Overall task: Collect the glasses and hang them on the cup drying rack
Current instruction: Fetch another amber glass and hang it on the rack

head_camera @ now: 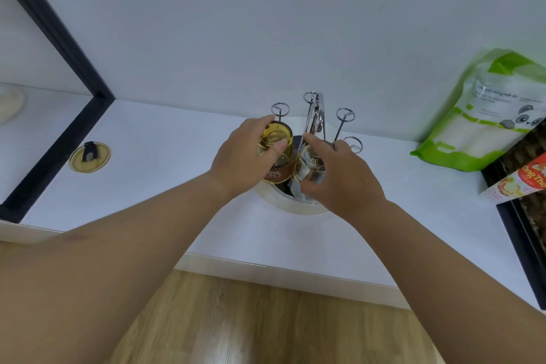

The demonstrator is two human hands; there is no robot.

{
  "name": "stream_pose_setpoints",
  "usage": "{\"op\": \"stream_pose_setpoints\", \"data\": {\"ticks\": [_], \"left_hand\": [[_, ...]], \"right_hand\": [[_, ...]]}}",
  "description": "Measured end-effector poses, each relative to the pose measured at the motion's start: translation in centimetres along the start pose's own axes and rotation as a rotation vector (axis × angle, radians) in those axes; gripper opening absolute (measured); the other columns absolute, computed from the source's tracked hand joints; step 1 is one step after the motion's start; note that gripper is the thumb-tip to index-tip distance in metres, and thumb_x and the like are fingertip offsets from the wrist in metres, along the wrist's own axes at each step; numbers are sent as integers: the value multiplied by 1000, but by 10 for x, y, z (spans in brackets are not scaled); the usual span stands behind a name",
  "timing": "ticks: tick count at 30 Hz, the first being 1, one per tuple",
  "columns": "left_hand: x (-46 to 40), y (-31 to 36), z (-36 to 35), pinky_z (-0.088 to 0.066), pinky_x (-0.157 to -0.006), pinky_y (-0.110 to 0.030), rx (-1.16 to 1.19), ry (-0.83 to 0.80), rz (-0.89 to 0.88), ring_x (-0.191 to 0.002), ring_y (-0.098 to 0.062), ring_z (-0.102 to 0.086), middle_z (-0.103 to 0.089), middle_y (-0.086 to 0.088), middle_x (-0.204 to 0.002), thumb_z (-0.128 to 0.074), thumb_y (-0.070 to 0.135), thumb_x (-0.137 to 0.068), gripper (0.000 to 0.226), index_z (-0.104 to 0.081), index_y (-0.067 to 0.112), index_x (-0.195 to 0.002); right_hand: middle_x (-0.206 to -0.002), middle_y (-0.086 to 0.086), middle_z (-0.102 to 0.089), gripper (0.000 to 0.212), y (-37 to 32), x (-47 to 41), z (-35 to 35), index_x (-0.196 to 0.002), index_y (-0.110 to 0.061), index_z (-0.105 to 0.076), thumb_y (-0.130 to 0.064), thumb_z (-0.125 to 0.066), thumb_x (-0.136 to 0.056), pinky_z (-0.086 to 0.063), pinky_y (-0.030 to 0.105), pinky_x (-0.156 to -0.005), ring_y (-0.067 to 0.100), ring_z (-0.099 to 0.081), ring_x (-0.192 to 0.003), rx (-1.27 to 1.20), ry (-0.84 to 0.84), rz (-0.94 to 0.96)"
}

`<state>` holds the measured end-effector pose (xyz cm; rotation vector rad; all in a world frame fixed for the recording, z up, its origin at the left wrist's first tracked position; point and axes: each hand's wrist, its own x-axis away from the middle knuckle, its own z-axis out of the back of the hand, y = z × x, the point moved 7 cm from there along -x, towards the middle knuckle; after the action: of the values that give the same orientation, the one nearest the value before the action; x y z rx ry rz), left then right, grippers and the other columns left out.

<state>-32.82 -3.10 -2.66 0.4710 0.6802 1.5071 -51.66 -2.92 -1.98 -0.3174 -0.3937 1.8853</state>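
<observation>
White counter [165, 142], round wire-looped rack [313, 115]

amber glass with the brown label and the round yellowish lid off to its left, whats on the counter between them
Nothing: in the head view the white counter is bare between the round yellowish lid with a black tab and the amber glass with the brown label held by the left hand.

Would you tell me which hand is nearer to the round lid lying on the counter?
Left. The left hand, holding the amber glass, is nearer the lid; the right hand, on the clear glass, is farther away.
</observation>
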Motion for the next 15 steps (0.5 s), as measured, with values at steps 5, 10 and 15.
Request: {"op": "stream_pose_setpoints", "data": {"ticks": [5, 10, 15], "left_hand": [[0, 2, 4, -47, -104, -42, -24, 7, -10, -129, -17, -51, -53, 4, -144, -55, 54, -98, 60, -44, 27, -150], [3, 3, 7, -48, -101, -40, -89, 18, -52, -125, -17, -53, -55, 3, -141, -53, 54, -99, 59, -45, 25, -150], [6, 3, 6, -49, -99, -39, -121, 22, -71, -124, -18, -53, -55, 3, -141, -53, 55, -99, 59, -45, 25, -150]], "right_hand": [[-128, 6, -57, 82, 1, 0, 2, -161, -43, -29, -45, -69, -89, -48, 33, -74, 30, -64, -104, 65, -15, 6], [-126, 6, -60, 79, 2, -2, 4, -159, -45, -30, -52, -67, -90, -52, 37, -80, 31, -65, -110, 132, -48, 19], [-131, 4, -59, 78, 3, 0, 5, -158, -45, -32, -51, -68, -89, -52, 37, -80, 31, -65, -109, 134, -40, 14]]}}
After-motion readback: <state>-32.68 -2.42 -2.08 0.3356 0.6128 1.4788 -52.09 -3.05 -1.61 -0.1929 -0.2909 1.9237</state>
